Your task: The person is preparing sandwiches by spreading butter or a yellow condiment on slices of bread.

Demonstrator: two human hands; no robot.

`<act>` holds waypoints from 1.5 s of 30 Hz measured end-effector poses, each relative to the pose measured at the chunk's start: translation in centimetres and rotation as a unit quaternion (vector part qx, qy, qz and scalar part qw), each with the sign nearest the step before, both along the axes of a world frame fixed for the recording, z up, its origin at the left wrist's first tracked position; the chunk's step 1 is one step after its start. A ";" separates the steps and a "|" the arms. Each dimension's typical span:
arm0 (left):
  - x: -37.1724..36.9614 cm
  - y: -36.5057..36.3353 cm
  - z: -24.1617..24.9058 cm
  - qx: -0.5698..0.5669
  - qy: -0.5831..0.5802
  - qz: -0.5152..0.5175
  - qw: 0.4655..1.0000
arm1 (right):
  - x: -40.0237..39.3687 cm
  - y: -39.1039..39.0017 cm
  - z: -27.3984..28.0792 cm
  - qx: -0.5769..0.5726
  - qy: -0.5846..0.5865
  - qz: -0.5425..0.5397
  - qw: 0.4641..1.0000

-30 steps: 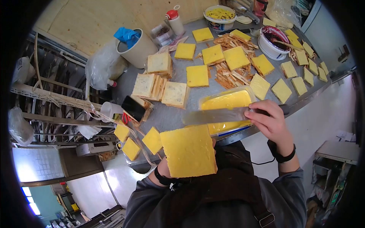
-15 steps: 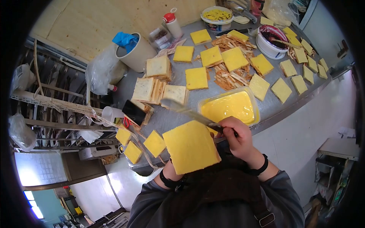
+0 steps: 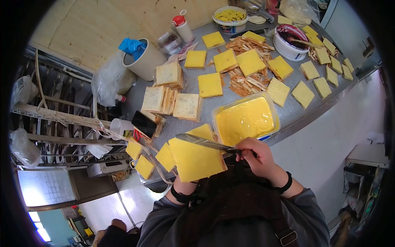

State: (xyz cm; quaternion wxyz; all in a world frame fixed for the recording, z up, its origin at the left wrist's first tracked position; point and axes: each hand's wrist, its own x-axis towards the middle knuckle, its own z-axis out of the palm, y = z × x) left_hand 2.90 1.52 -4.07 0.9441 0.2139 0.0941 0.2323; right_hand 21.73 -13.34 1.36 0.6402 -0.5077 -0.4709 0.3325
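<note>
My right hand (image 3: pixel 257 155) is closed round the dark handle of a long flat spreading knife (image 3: pixel 201 142). The blade lies across the far edge of a square sandwich (image 3: pixel 196 164) coated in smooth yellow spread. Beneath that sandwich is my left hand (image 3: pixel 185 187), supporting it close to my apron; its fingers are hidden. Just beyond the right hand stands a clear rectangular tub of yellow spread (image 3: pixel 246 117). Another yellow-topped square (image 3: pixel 202 131) lies on the table, partly covered by the held one.
Plain sandwich stacks (image 3: pixel 187 106) stand left of the tub. Yellow-coated squares (image 3: pixel 210 85) and crust strips (image 3: pixel 242 83) spread across the metal table (image 3: pixel 181 129). A dark red bucket (image 3: pixel 290 43), phone (image 3: pixel 144 124) and bin (image 3: pixel 148 61) are around. Another person's dark sleeve (image 3: pixel 117 236) shows bottom left.
The knife has come down from above the sandwich onto its far edge. The held sandwich has shifted slightly left. Another person's sleeve has appeared at bottom left.
</note>
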 end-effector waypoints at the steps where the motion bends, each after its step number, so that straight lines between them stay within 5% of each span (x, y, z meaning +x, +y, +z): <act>1: 0.1 -0.3 0.6 -0.021 0.016 0.013 1.000 | 0.0 -0.2 0.0 -0.004 0.005 0.002 1.000; 6: 1.6 0.5 2.8 -0.026 -0.093 -0.003 0.995 | 0.5 -1.2 0.8 0.004 -0.029 0.066 0.997; 13: -0.7 1.5 -1.0 -0.029 -0.010 0.035 0.999 | 2.2 -1.3 2.0 0.046 -0.027 0.042 0.998; 22: -1.1 -0.5 0.1 -0.155 -0.011 -0.029 0.987 | 3.4 0.2 3.2 0.079 -0.202 -0.014 0.976; 33: -1.9 -0.1 0.4 0.046 -0.027 0.116 0.992 | 3.4 -1.1 2.4 0.059 -0.414 -0.090 0.904; 40: -3.0 -0.4 2.0 0.028 -0.024 0.163 0.986 | 4.1 -2.7 1.9 0.047 -0.395 -0.154 0.904; 45: -2.0 -1.2 3.6 -0.078 -0.098 0.098 0.987 | 3.1 -1.5 2.7 0.026 -0.387 -0.169 0.906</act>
